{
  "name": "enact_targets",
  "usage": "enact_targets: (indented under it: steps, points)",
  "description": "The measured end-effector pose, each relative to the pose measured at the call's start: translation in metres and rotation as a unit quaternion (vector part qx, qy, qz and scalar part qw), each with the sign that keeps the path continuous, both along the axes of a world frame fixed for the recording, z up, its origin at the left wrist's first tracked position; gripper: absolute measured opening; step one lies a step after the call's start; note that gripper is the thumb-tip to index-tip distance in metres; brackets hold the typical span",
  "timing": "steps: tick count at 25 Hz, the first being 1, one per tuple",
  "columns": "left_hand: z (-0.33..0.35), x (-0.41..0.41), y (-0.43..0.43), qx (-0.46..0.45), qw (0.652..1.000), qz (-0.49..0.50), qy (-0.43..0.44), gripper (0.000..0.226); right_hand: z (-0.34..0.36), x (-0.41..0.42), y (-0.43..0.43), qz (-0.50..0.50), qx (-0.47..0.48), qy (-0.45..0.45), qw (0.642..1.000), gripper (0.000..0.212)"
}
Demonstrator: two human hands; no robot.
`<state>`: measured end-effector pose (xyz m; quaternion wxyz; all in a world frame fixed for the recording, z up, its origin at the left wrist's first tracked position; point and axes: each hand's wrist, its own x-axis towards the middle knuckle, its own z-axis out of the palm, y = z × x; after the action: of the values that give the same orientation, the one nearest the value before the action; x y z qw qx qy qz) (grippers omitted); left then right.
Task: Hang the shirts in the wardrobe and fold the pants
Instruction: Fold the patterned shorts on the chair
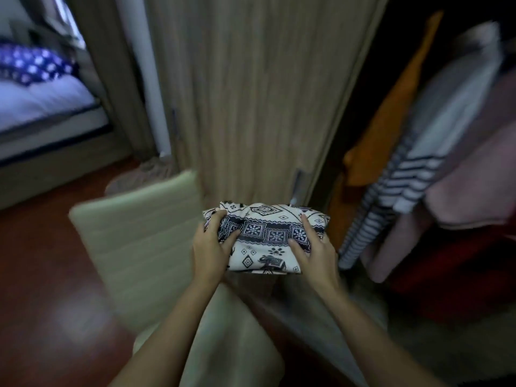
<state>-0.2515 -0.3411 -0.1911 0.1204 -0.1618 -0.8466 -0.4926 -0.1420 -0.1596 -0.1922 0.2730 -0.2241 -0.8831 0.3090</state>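
A folded pair of white pants (268,236) with a dark blue pattern is held in the air in front of the wardrobe. My left hand (210,251) grips its left edge, thumb on top. On the right edge my right hand (314,254) holds it the same way, fingers spread over the cloth. Inside the open wardrobe at the right hang shirts: an orange one (391,121), a grey and white striped one (413,169) and a pink one (474,174). The view is blurred by motion.
A closed wooden wardrobe door (265,93) stands straight ahead. A cream chair (134,241) is below my left arm, on a red-brown floor (42,261). A bed (42,107) with a blue patterned pillow lies at the far left.
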Motion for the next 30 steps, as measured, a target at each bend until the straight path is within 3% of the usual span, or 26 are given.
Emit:
enact_targets:
  steps: [3, 10, 22, 30]
  points:
    - [0.109, -0.009, 0.05, 0.063, 0.992, -0.038, 0.105, 0.048, 0.108, 0.007, 0.036, -0.05, 0.071, 0.092, 0.992, 0.062]
    - [0.304, 0.026, 0.167, 0.197, 0.942, -0.141, 0.233, 0.05, 0.31, 0.085, 0.12, -0.164, 0.212, 0.186, 0.945, 0.063]
    - [0.514, 0.144, 0.33, 0.317, 0.844, -0.261, 0.345, 0.051, 0.53, 0.254, 0.241, -0.31, 0.366, 0.168, 0.861, 0.062]
    - [0.61, 0.161, 0.424, 0.261, 0.866, -0.266, 0.334, 0.053, 0.627, 0.265, 0.332, -0.39, 0.378, 0.084, 0.836, 0.064]
